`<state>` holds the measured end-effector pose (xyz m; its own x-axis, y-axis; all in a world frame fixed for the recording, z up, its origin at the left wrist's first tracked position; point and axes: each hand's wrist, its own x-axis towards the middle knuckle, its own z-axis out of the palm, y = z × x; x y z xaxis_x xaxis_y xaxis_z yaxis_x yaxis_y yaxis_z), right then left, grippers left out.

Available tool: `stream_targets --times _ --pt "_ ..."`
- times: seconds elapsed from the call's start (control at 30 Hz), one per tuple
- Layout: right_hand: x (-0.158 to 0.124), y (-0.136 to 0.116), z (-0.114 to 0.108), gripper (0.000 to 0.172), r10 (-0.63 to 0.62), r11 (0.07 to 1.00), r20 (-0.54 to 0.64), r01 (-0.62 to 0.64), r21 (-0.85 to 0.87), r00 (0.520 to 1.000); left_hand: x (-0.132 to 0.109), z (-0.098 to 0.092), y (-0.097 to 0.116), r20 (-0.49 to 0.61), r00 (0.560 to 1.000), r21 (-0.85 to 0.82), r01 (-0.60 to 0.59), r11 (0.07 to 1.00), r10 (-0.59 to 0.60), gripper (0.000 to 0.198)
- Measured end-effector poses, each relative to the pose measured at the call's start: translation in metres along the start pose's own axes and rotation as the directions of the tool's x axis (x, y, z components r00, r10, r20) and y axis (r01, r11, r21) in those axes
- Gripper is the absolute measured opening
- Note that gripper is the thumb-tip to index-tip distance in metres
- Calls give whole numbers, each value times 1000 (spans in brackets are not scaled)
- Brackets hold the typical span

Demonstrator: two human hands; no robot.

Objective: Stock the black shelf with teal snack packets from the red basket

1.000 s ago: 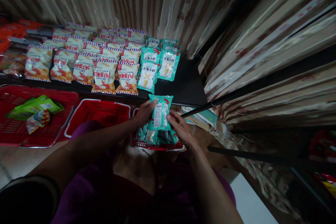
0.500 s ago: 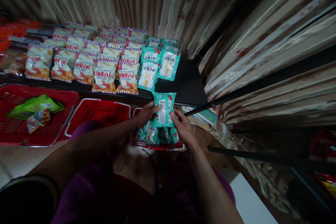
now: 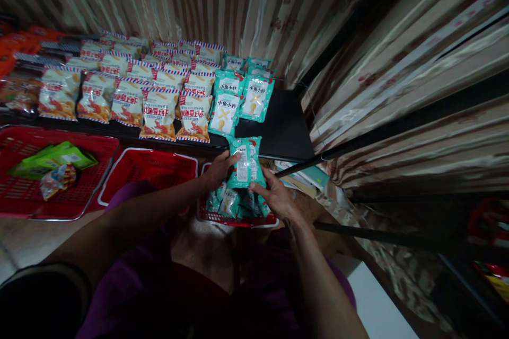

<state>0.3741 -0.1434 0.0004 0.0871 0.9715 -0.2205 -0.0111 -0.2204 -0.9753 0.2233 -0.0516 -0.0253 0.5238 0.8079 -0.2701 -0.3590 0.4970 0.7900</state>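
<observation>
Both hands grip a teal snack bag (image 3: 245,164), its printed back panel facing up. My left hand (image 3: 220,168) pinches the bag's left edge, thumb on top. My right hand (image 3: 274,193) holds the lower right corner, thumb across the front. Below the held bag, a red basket (image 3: 238,223) with a pale rim contains several more teal bags (image 3: 229,204). On the black shelf (image 3: 280,127) just beyond, matching teal bags (image 3: 224,112) stand upright in two short rows.
Left of the teal bags, several white-and-orange snack bags (image 3: 159,115) fill the shelf. Two more red baskets (image 3: 148,169) sit in front; the far left one holds green packets (image 3: 55,161). A black metal bar (image 3: 338,151) slants on the right, before a striped curtain (image 3: 246,5).
The held teal bag has shifted slightly left and up and tilted a little. My right thumb has slid down to its lower edge.
</observation>
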Motion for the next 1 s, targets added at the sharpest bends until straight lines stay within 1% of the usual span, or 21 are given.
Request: stream_targets --times 0.1,0.17,0.2,0.23,0.27,0.3,0.37,0.43,0.47,0.53,0.6,0.67,0.73,0.8,0.9,1.0 --pt "1 1 -1 52 -20 997 13 21 -79 1000 1 0 0 8 1000 16 -9 1000 9 51" --pt "3 4 -2 58 -81 980 -60 69 -185 995 0 1 1 -2 999 26 -33 999 33 53" --pt "4 6 -3 61 -141 956 -114 105 -274 983 -1 3 2 -12 999 36 -46 998 47 54" --pt "5 9 -3 64 -220 913 -160 145 -380 962 -2 4 3 -22 998 49 -57 997 58 55" --pt "6 11 -4 65 -305 852 -181 183 -490 935 -3 6 4 -33 997 63 -67 996 70 55" --pt "6 13 -4 64 -384 778 -171 218 -590 907 -4 7 5 -42 996 76 -78 994 81 55" --pt "6 14 -3 59 -493 628 -94 279 -727 865 -6 10 7 -43 994 94 -98 991 103 54" --pt "4 13 -1 55 -543 513 -20 313 -799 839 -9 12 8 -33 993 116 -110 987 114 52" --pt "3 11 0 54 -553 472 6 319 -822 833 -10 13 8 -26 993 133 -110 985 114 51" --pt "1 8 3 53 -570 429 24 322 -844 821 -13 13 8 -6 994 178 -111 978 113 51" --pt "-1 5 5 51 -591 440 -6 316 -841 807 -14 11 8 32 992 224 -129 966 125 50" --pt "-3 2 5 47 -593 491 -69 292 -821 802 -15 9 8 74 987 254 -159 954 144 51" --pt "-5 -1 4 44 -561 566 -137 258 -783 816 -14 5 7 100 980 277 -195 941 173 51" --pt "-6 -3 2 43 -515 641 -179 239 -729 838 -13 3 6 134 967 309 -249 918 217 49" --pt "-6 -5 -1 43 -459 732 -178 257 -631 870 -12 1 4 216 923 392 -381 837 318 44" --pt "-5 -6 0 45 -400 783 -155 249 -570 903 -13 1 2 295 867 502 -498 708 401 37"
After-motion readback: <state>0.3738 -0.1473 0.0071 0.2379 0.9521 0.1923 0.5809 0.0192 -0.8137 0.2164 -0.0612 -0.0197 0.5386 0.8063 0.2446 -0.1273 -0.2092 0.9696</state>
